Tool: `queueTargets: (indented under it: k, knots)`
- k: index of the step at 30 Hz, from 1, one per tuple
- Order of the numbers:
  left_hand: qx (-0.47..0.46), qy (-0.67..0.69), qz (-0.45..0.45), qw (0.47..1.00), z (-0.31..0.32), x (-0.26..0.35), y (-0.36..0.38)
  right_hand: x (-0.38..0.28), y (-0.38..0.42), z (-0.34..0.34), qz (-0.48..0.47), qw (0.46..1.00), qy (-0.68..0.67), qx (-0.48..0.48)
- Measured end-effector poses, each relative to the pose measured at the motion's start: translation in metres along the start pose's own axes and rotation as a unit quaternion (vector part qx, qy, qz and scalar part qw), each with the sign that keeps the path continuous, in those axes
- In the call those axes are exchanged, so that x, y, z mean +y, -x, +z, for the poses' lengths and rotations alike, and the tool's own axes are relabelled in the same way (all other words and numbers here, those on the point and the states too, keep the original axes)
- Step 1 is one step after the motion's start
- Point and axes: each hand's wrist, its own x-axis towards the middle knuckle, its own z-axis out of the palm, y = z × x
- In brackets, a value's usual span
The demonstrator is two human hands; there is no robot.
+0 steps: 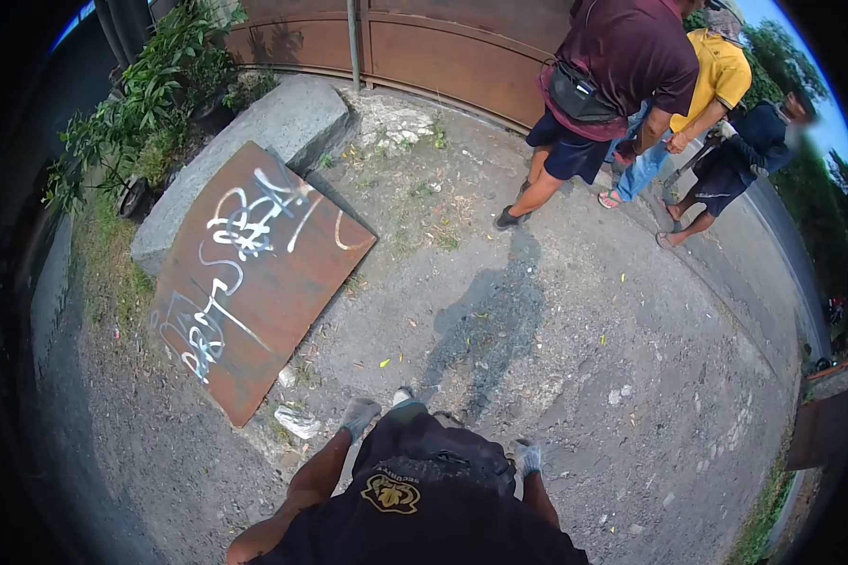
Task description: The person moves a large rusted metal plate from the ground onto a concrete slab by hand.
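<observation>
My left hand [359, 415], in a grey glove, hangs low beside my dark shirt [396, 523]. Close to it are the tip of my shoe [402, 396] and a whitish stone [297, 422] on the ground. A similar glove covers my right hand [528, 457], which hangs at my other side over bare ground. I see nothing held in either hand, but the fingers are too small and foreshortened to make out. To the left, a rusty metal sheet [283, 287] with white spray-painted writing leans on a concrete block [297, 113], apart from both hands.
Ahead on the right stand three people: one in a maroon shirt [622, 56] with a black waist bag [578, 92], one in a yellow shirt [721, 71], one in dark clothes [758, 141]. A brown metal gate [433, 56] runs behind. Plants [174, 75] grow at the left.
</observation>
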Motion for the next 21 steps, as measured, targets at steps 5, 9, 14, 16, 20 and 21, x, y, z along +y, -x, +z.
queueTargets:
  k: [5,9,14,16,20,21]
  knots:
    - [0.005,0.083,0.013,0.996,-0.056,0.044,-0.082,-0.021,-0.02,0.039,-0.156,0.973,0.172,0.012]
    - [0.044,0.149,0.006,0.988,-0.09,0.094,-0.11,-0.078,-0.026,0.068,-0.145,0.979,0.14,-0.007]
    - [0.064,0.197,-0.022,0.978,-0.095,0.102,-0.134,-0.123,-0.048,0.094,-0.05,0.996,0.059,-0.041]
    - [0.056,0.211,-0.038,0.975,-0.089,0.097,-0.138,-0.133,-0.064,0.103,-0.06,0.994,0.075,-0.054]
    - [0.037,0.236,-0.084,0.967,-0.077,0.08,-0.145,-0.18,-0.072,0.125,-0.098,0.971,0.211,-0.058]
    - [0.04,0.24,-0.079,0.967,-0.074,0.068,-0.155,-0.192,-0.08,0.135,-0.095,0.97,0.212,-0.072]
